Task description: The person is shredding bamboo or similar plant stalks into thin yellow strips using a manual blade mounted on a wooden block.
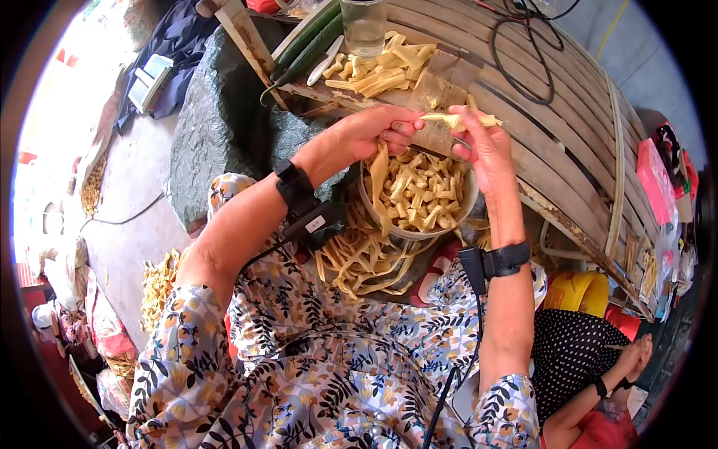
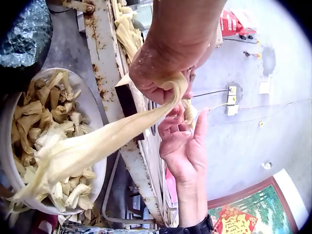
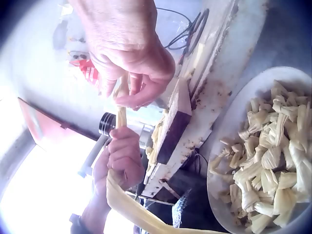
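Observation:
The left hand [image 1: 378,129] grips a long, flat, pale yellow strip [image 2: 97,141], its fingers curled round it. One tail of the strip droops from that hand over a white bowl [image 1: 476,196]. The right hand [image 1: 485,146] pinches the strip's other end between thumb and fingers, to the right of the left hand. A twisted, knot-like part [image 2: 187,112] shows between the two hands in the left wrist view. Below them, the bowl holds many short knotted yellow pieces [image 1: 419,191].
A slatted bench [image 1: 568,150] carries a pile of yellow pieces [image 1: 385,71], a glass jar [image 1: 364,30], cucumbers [image 1: 310,45] and a black cable [image 1: 497,56]. Loose strips [image 1: 359,262] hang beside the bowl. Another person's arm [image 1: 598,382] shows at lower right.

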Demonstrator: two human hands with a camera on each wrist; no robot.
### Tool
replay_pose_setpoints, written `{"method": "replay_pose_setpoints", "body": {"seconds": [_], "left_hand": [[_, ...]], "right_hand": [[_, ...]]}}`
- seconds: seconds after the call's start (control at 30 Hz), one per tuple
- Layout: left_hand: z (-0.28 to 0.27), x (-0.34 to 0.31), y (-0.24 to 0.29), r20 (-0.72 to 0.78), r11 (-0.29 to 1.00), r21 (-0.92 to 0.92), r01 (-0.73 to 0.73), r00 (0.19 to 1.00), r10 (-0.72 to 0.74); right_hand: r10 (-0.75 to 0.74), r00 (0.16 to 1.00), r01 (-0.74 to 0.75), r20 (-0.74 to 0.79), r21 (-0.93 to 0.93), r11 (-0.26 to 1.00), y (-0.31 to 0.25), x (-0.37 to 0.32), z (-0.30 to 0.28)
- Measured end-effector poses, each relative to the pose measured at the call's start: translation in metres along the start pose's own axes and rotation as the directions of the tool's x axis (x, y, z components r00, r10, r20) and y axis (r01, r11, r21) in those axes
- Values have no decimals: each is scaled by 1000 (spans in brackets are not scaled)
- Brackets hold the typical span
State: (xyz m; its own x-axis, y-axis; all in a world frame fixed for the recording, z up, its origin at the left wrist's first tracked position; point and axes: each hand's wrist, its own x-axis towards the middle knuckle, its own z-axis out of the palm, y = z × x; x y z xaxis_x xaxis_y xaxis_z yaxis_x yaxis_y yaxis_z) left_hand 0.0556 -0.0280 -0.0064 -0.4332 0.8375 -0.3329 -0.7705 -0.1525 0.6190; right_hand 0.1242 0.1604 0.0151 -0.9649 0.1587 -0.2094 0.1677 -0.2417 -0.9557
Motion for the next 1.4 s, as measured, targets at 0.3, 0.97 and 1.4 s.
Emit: {"method": "replay_pose_setpoints", "body": {"seconds": [0.3, 0.97, 1.4], "left_hand": [[3, 10, 18, -72, 961, 250, -120, 987, 142], [-23, 51, 35, -122, 335, 922, -195, 676, 727], [24, 0, -13, 104, 519, 815, -258, 946, 308]], "right_hand": [[15, 999, -3, -34, 334, 943, 3, 16, 8], [-47, 930, 88, -364, 95, 992, 26, 64, -13], [-190, 969, 239, 158, -401, 884, 8, -27, -6]]}}
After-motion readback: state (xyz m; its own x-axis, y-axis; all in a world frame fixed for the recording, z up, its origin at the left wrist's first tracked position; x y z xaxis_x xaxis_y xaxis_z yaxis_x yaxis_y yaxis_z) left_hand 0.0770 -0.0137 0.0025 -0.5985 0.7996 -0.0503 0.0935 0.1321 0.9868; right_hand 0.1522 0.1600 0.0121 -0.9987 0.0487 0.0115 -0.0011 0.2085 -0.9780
